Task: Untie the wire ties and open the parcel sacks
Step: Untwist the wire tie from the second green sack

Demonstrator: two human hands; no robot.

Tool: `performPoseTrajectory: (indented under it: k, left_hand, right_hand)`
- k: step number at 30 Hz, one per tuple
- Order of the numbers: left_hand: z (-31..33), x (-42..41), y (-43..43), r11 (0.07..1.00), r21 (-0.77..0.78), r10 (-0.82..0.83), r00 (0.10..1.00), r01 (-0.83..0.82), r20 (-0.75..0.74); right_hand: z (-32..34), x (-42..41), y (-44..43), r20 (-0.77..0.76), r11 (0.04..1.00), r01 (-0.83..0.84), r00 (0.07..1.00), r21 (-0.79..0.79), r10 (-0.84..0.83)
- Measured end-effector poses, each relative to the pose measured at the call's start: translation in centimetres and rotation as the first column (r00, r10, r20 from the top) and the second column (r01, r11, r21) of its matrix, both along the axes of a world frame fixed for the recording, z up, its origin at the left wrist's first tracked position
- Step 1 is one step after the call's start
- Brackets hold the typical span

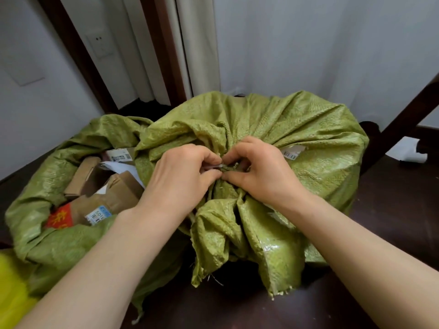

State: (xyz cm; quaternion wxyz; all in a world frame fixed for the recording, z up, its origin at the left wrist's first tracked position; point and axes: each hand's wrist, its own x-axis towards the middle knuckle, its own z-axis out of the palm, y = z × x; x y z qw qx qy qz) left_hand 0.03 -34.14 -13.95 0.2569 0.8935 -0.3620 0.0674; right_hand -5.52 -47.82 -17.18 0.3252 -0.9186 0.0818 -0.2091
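Note:
A full green woven sack [297, 119] stands in the middle, its neck gathered and bound by a thin wire tie [224, 166]. My left hand [183, 176] pinches the tie's end from the left. My right hand [259, 169] pinches the tie from the right, fingers curled against the gathered neck. Most of the tie is hidden under my fingers. The loose mouth of the sack hangs down toward me below the hands. To the left, a second green sack [47, 238] stands open, with brown cardboard parcels [114, 188] showing inside.
Dark wooden floor [392, 210] surrounds the sacks. A yellow bag [11, 290] lies at the lower left. A dark wooden beam [403, 119] slants at the right with white paper [408, 150] beneath it. White walls, a curtain [190, 43] and a dark door frame stand behind.

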Motion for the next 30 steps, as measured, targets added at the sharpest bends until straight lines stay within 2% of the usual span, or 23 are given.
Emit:
performPoseTrajectory:
  k: [4,8,21,30]
  left_hand:
    - [-0.1,0.1,0.1,0.999,-0.011,0.052,0.998,-0.052,0.031]
    - [-0.3,-0.2,-0.2,0.997,0.044,0.068,0.997,-0.069,0.026]
    - [-1.1,-0.5,-1.3,0.988,0.142,0.075,0.995,-0.066,-0.059]
    - [-1.5,0.0,-1.7,0.981,0.193,0.032,0.997,-0.018,-0.068]
  right_hand:
    - [0.7,0.0,-0.1,-0.064,0.999,-0.037,0.997,0.022,0.038]
    - [0.8,-0.1,0.3,-0.134,0.997,-0.030,0.991,-0.068,0.020]
    - [-0.7,-0.3,1.0,-0.037,0.994,-0.007,0.999,-0.109,0.003]
    - [-0.9,-0.5,0.5,-0.072,1.000,0.004,0.997,-0.014,-0.005]
